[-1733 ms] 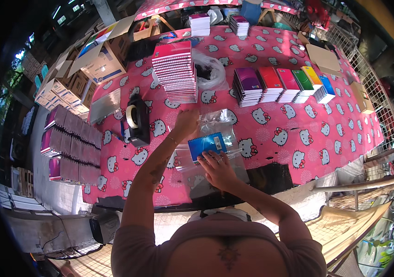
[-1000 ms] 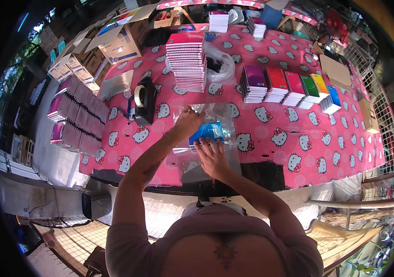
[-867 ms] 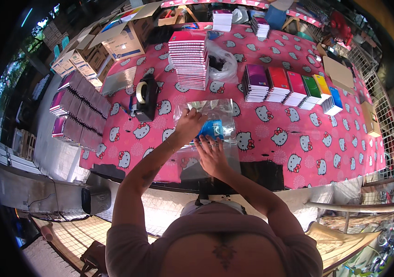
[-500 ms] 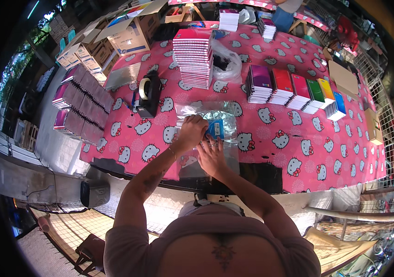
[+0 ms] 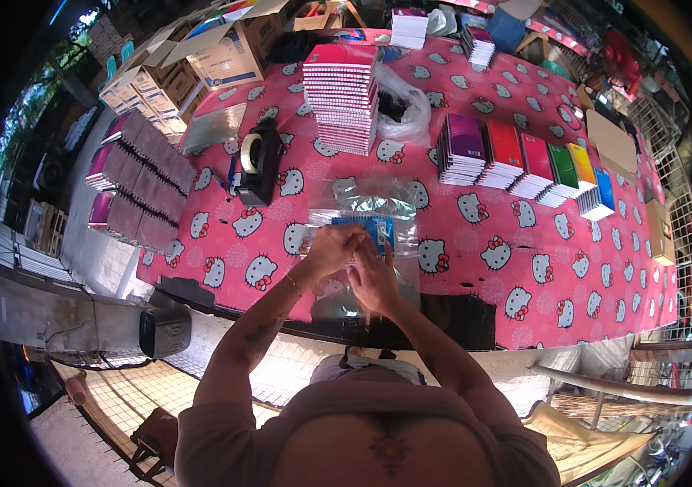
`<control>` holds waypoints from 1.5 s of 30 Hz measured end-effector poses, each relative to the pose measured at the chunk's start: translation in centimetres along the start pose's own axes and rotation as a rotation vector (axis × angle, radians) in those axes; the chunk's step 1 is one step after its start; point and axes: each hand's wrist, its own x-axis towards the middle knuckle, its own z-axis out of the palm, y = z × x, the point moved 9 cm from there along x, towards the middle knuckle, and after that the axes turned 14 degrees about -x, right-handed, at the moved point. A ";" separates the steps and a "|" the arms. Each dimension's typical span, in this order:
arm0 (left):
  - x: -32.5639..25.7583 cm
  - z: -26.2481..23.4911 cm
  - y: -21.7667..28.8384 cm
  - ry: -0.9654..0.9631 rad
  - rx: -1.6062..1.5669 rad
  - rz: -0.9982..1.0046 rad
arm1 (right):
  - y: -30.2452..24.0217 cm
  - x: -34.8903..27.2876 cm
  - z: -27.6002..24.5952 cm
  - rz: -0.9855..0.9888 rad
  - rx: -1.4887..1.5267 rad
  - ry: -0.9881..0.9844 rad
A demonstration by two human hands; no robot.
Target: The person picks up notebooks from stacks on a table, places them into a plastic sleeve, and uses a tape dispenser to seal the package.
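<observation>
A blue notebook [image 5: 377,225] lies near the table's front edge, on clear plastic sheeting [image 5: 398,195] that looks like a bag. My left hand [image 5: 334,250] is over the notebook's left part, fingers bent and pinched together. Against those fingertips rest the bent fingers of my right hand [image 5: 373,280], with one finger apart on the notebook's lower right. Whatever is pinched where the hands meet is too small and covered to make out. A black tape dispenser [image 5: 258,183] with a roll of tape stands to the left of the hands.
A tall stack of red spiral notebooks [image 5: 339,97] rises beyond the hands, beside a plastic bag [image 5: 407,114]. Coloured notebook stacks [image 5: 534,166] line the right. Grey-backed notebook stacks [image 5: 139,183] stand left, near cardboard boxes [image 5: 220,61]. Pink patterned cloth [image 5: 459,268] covers the table.
My left hand has shifted slightly down over the notebook, exposing its top left part. My right fingers, spread on the notebook before, have bent in to meet the left. The view has tilted slightly.
</observation>
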 end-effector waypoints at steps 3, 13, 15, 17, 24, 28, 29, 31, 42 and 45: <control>-0.2 0.0 0.9 0.005 0.071 0.008 | 2.8 1.3 -2.0 0.203 0.338 0.142; -1.9 1.7 2.1 0.091 0.293 0.265 | 1.4 10.7 -4.8 -0.485 -0.357 -0.133; -1.8 1.6 1.8 0.048 0.257 0.177 | 1.5 6.4 -3.7 -0.522 -0.251 -0.344; -2.3 1.6 1.7 0.096 0.255 0.226 | 3.1 3.6 -4.5 -0.422 -0.369 -0.300; -3.0 1.4 2.0 0.113 0.238 0.258 | 1.5 1.1 -2.8 -0.330 -0.456 0.031; -6.5 -1.4 3.9 0.153 0.509 0.264 | 1.7 0.6 -2.8 -0.300 -0.543 0.083; -7.2 -3.3 0.9 0.220 0.488 0.174 | 1.2 0.6 -3.1 -0.301 -0.535 0.082; -8.9 -7.8 -6.1 0.355 0.446 0.005 | 1.2 0.6 -2.6 -0.298 -0.553 0.076; -3.1 -24.6 -17.6 0.505 -0.700 -0.619 | 1.7 0.6 -2.8 -0.272 -0.502 0.078; -4.3 -22.2 -16.4 0.704 -0.972 -0.451 | 2.2 0.6 -3.7 -0.251 -0.531 0.092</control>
